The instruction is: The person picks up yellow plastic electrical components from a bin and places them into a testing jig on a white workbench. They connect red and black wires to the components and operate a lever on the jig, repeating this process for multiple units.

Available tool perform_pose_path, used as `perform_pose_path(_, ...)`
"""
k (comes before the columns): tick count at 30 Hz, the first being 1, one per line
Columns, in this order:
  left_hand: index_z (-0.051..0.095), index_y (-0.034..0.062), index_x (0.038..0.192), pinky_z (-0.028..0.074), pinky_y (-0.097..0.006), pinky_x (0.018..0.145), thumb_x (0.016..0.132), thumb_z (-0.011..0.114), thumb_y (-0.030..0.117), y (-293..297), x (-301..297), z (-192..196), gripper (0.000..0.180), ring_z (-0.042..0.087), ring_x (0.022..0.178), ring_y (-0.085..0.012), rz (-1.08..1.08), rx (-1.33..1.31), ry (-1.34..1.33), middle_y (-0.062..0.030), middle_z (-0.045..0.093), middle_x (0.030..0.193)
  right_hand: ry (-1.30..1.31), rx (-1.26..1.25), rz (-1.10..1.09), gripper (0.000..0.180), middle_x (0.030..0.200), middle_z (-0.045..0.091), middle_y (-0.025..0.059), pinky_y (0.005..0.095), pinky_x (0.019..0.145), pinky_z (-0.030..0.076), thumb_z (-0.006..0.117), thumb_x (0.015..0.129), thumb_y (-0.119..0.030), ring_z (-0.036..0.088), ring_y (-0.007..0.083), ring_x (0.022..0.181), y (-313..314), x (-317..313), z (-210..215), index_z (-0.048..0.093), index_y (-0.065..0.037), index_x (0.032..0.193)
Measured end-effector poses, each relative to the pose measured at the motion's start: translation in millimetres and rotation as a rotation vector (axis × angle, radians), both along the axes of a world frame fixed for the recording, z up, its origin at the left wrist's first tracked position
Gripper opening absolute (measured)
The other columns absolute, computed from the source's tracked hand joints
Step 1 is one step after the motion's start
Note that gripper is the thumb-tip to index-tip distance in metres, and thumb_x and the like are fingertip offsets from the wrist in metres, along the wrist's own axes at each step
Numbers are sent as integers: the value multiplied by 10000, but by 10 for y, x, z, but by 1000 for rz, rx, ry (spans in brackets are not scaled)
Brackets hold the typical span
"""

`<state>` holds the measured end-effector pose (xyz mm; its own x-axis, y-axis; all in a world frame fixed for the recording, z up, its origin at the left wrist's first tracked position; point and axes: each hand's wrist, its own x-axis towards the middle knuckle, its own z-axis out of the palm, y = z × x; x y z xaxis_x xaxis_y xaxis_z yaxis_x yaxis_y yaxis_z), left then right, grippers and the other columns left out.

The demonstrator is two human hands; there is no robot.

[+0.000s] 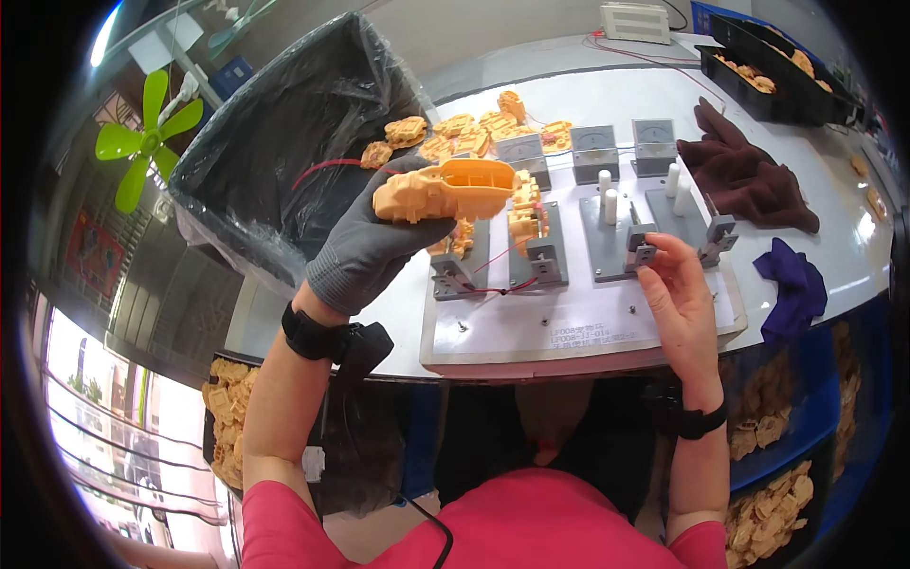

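My left hand [365, 248], in a grey glove, grips a yellow-orange plastic housing [445, 196] and holds it raised over the left side of a white fixture board [588, 327]. My bare right hand [684, 308] has its thumb and index finger on a small grey clamp block [641, 250] at the front of a grey base plate [599, 242]. White pegs [610, 206] stand on that plate, with no housing on them. Another orange housing [524, 216] sits upright on a plate to the left. Panel meters [594, 152] line the back of the board.
A large bin lined with black plastic [284, 142] stands at the left. Loose orange housings [474, 135] lie behind the fixture. Brown cloth [744, 175] and purple cloth [794, 289] lie at the right; black crates [777, 71] stand beyond. Boxes of orange parts [770, 507] are below the table.
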<state>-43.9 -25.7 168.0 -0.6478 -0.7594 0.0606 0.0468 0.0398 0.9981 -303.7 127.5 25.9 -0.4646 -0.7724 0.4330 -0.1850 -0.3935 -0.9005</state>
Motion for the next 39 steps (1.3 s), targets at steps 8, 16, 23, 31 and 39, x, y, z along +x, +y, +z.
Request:
perform_pose_path(8,529,89,1127,383,-321,1069,809,709,-85,-261,-314,-118,405,492,1242,-183,-97,-727,-160,-72,525,1298,-19,44,71,290,1004,608,49,271,793,477,676,897,-117,601,133,902,45,-60,46,585,-55,1165)
perform_pose_path(16,579,87,1023,430,-344,1021,706,767,-56,-307,-521,-12,395,541,1189,-246,-83,-1165,-297,-98,582,1215,63,-42,43,255,998,622,53,276,766,472,715,862,-114,591,138,827,64,-57,24,589,-27,1065)
perform_pose_path(23,596,93,992,456,-344,963,678,784,-39,-232,-735,131,390,561,1146,-282,-125,-1369,-389,-91,594,1174,142,-85,-1,276,967,612,71,288,744,471,730,837,-102,575,166,802,61,-64,22,591,-38,1067)
perform_pose_path(31,568,68,1112,452,-299,1000,778,729,-75,-432,-937,114,397,558,1176,-174,-268,-984,-314,-79,587,1259,134,-102,2,265,914,585,66,296,738,465,729,835,-98,550,177,790,71,-48,50,590,-47,1055)
perform_pose_path(39,537,76,1103,427,-297,1044,833,694,-78,-555,-1093,136,348,510,1228,-159,-360,-724,-409,-47,558,1226,147,-142,4,249,919,589,62,300,725,464,719,848,-112,538,175,769,74,-65,47,589,-47,1050)
